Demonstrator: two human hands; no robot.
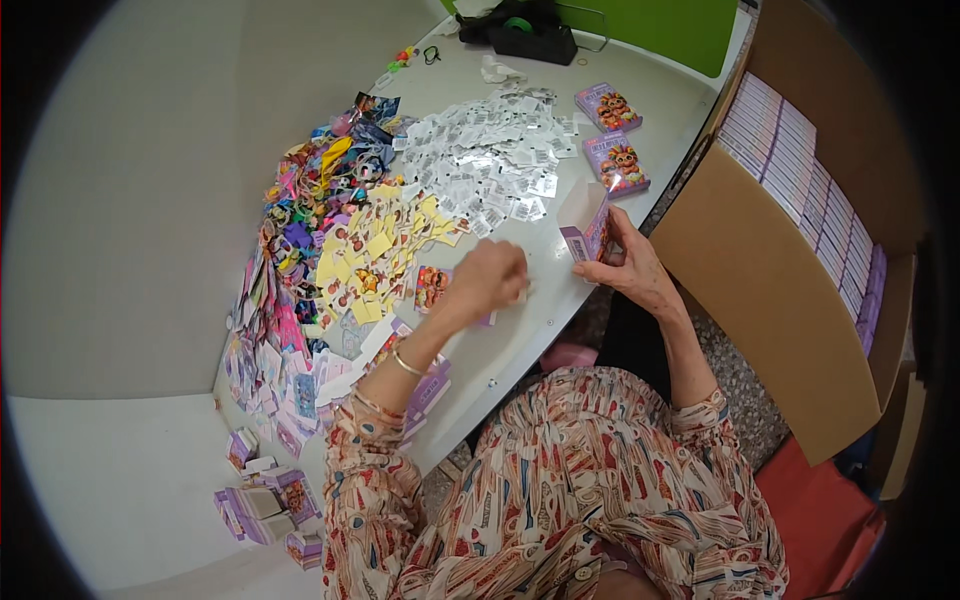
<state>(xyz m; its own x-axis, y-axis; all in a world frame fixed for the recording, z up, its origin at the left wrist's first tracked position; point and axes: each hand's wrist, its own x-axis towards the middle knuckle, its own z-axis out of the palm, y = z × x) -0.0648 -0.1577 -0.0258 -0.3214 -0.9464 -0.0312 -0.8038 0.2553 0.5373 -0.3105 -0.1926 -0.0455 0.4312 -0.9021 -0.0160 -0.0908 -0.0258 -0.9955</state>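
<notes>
My right hand (630,262) holds a small purple box (588,232) with its flap open, just over the white table's near edge. My left hand (490,278) is closed with its fingers pinched over the table, beside a small picture card (431,287); what it pinches is too small to tell. To the left of that hand spreads a heap of yellow cards (375,250). Beyond it lies a pile of white labels (490,160).
Two closed purple boxes (612,135) lie at the far right of the table (520,350). Colourful small toys (320,180) are heaped at left, flat purple box blanks (270,370) nearer, folded boxes (265,495) below. A large cardboard carton (780,270) with stacked purple boxes stands at right.
</notes>
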